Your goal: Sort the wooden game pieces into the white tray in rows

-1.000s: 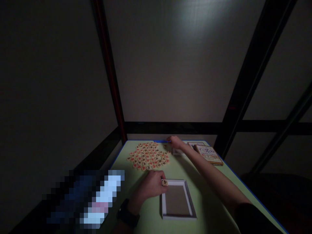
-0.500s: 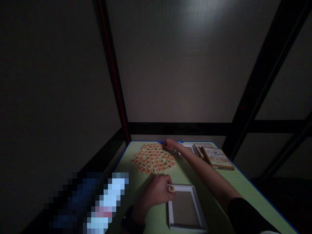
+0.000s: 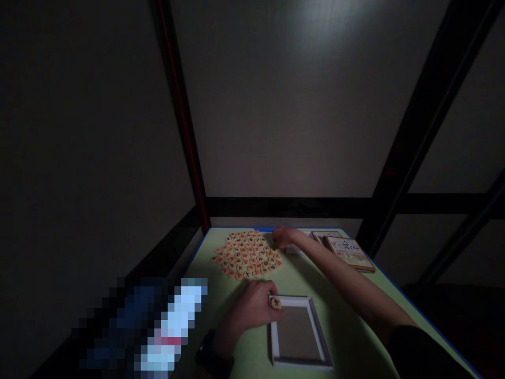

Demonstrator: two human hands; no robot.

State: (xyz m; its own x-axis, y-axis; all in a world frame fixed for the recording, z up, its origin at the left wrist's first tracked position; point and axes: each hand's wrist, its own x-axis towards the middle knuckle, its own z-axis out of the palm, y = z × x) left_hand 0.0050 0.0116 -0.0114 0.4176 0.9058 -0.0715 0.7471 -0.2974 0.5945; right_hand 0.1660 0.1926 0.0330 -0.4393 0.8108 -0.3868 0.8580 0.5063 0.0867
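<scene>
My left hand [image 3: 254, 308] rests on the green table [image 3: 347, 326] with its fingers closed on one round wooden game piece [image 3: 275, 302], held over the near left corner of a shallow white box tray [image 3: 300, 331]. My right hand [image 3: 284, 237] reaches far across the table and touches the right edge of a flat cluster of round game pieces [image 3: 246, 255] marked in red and black. Its fingers are curled down on the pieces; whether it holds one is hidden. A dark watch sits on my left wrist.
A second white tray [image 3: 296, 247] lies just behind my right hand. Two printed box lids or boards [image 3: 347, 248] lie at the far right of the table. Dark frame bars and a pale wall stand behind. The room is dim.
My right hand drew back a little from the cluster's top edge to its right edge. My left hand kept the piece at the tray's corner. The view shifted slightly.
</scene>
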